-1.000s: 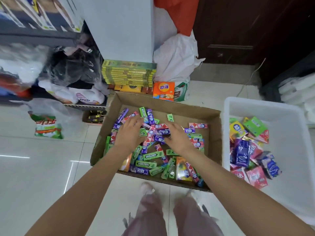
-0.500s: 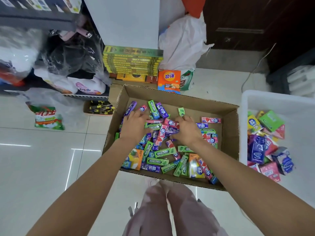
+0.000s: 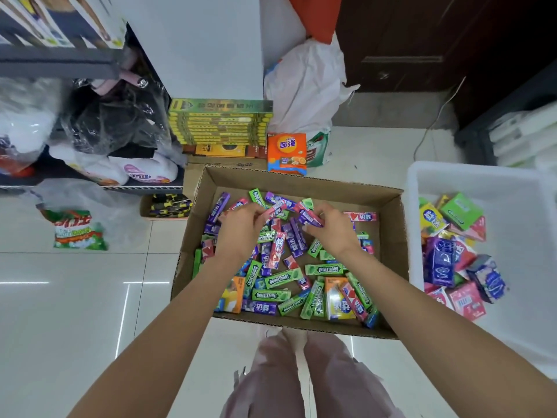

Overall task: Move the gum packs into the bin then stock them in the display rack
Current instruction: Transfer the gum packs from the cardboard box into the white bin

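A brown cardboard box [image 3: 388, 206] on the floor holds several loose gum packs [image 3: 283, 279] in green, purple, red and orange. My left hand [image 3: 241, 229] curls round a few packs in the box's far middle. My right hand [image 3: 334, 229] pinches a purple and red pack [image 3: 310, 217] just right of it. Both hands gather packs towards each other. A white plastic bin [image 3: 482, 182] stands to the right of the box, with larger gum packs [image 3: 452, 254] piled at its left side.
Behind the box are a stack of yellow-green cartons [image 3: 220, 122], an orange packet [image 3: 287, 152] and a white bag [image 3: 307, 86]. A shelf with bagged goods [image 3: 90, 131] stands at the left. A green packet [image 3: 78, 230] lies on the tiled floor.
Both hands have closed their fingers and drawn packs together in the far middle of the box. The camera has shifted a little, so the box sits further right.
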Demonstrator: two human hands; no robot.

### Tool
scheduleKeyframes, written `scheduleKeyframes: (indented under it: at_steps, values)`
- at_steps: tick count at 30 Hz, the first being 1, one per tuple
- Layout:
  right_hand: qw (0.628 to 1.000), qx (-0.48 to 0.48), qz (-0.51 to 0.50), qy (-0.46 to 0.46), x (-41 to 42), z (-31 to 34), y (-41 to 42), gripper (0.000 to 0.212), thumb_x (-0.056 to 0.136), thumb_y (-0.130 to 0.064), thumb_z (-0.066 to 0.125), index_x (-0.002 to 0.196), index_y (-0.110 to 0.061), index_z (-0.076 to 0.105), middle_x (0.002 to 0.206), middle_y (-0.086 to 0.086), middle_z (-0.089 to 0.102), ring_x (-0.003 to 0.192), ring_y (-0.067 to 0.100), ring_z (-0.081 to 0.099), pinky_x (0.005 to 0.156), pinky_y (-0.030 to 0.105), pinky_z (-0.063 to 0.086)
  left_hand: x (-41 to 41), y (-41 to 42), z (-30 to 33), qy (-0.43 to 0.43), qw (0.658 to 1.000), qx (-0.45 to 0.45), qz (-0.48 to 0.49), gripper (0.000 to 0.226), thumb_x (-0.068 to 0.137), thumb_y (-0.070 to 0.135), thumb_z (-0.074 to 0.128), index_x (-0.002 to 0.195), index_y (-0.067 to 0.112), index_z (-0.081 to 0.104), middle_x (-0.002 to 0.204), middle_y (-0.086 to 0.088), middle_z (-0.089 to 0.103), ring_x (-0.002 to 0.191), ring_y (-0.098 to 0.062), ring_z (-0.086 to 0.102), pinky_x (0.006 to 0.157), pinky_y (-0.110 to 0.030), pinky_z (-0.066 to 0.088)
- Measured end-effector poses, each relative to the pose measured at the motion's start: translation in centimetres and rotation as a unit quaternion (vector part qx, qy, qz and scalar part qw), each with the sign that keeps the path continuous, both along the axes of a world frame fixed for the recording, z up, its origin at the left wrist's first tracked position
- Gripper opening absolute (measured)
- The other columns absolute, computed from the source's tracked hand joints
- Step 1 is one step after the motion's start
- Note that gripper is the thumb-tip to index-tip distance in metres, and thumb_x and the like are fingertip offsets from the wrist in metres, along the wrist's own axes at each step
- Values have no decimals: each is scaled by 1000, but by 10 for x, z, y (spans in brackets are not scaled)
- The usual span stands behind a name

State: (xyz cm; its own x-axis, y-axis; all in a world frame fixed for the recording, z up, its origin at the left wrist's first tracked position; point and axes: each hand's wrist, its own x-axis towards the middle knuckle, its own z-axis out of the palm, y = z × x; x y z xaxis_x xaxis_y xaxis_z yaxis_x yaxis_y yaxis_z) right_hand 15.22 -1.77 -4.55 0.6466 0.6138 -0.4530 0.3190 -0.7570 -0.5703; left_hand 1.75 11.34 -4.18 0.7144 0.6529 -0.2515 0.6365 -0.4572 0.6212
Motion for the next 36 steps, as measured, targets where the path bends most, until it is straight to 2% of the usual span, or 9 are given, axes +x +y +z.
scheduleKeyframes:
  at_steps: [5,9,14,17,19,22,24,27,36]
  values:
    - [991,116,-60,-28,22,30,-32,19,85,-25,68,95,-15,56,93,1,63,76,11,56,60,16,39,38,-40,30,-67,997,-45,-1,22,94,21,54,107,8,67,93,-6,70,77,-12,59,75,-24,48]
    - [980,154,-110,-64,54,48,-79,26,85,-29,67,101,-10,59,89,-3,64,79,13,58,65,20,44,84,-85,46,-95,993,-68,-20,21,94,18,55,109,9,65,91,-2,68,77,-10,58,71,-15,44]
    - [977,136,-142,-88,108,52,-149,15,86,-21,66,94,-10,59,67,-10,46,62,12,44,54,17,30,148,-150,56,-93,990,-89,-55,26,92,9,54,117,8,62,96,-11,70,86,-23,65,80,-27,49]
    - [979,113,-158,-62,143,46,-187,18,86,-22,66,97,-9,59,67,-3,57,62,15,52,54,16,33,184,-190,55,-68,990,-98,-71,32,93,6,52,124,6,58,101,-15,70,89,-26,65,83,-29,48]
    - [982,83,-163,-53,162,40,-207,23,86,-22,66,100,-4,62,74,7,62,69,24,56,58,25,29,205,-212,46,-37,992,-88,-81,35,94,5,49,128,8,54,106,-17,68,91,-27,65,85,-30,49]
    - [985,51,-163,-29,184,27,-232,17,86,-23,66,84,-8,60,71,4,55,70,23,51,57,26,24,230,-238,30,-1,995,-56,-80,35,94,2,46,127,8,55,106,-20,67,97,-32,63,91,-36,47]
    - [988,31,-148,-14,194,19,-242,15,86,-24,66,87,-9,60,80,9,61,80,27,57,64,28,33,242,-249,21,29,996,-60,-55,34,95,-1,43,126,5,55,103,-20,67,97,-32,63,90,-33,45]
    - [992,28,-121,1,204,17,-248,36,87,-18,65,120,-4,59,114,14,65,106,28,60,92,32,43,251,-257,12,64,996,-51,-42,31,93,0,47,123,5,55,103,-19,67,99,-32,62,89,-33,45]
    - [991,128,-36,-4,195,28,-230,33,87,-10,62,120,-6,58,118,8,62,109,20,58,97,27,43,219,-246,34,-15,1000,-3,-22,36,93,17,51,129,15,52,128,-5,51,112,-23,54,92,-39,47]
